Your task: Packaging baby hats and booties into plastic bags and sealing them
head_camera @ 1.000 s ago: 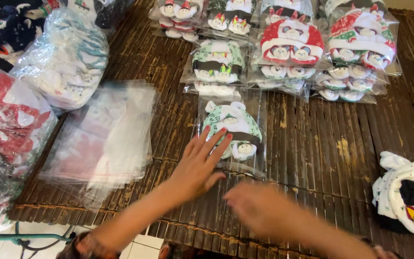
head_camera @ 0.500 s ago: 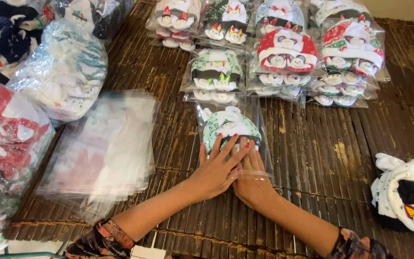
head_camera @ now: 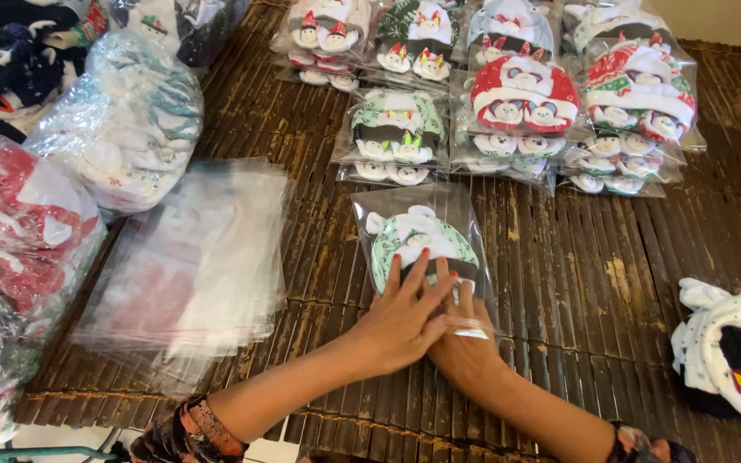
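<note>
Both hands now overlapped, pressing bagged hat, long axis pointing away

Both of my forearms come in from the bottom edge and meet near the middle. My left hand lies flat, palm down, fingers spread and pointing away from me, nails painted red. It overlaps my right hand, which also presses down flat beneath and beside it. Neither hand closes in a grip.
</note>
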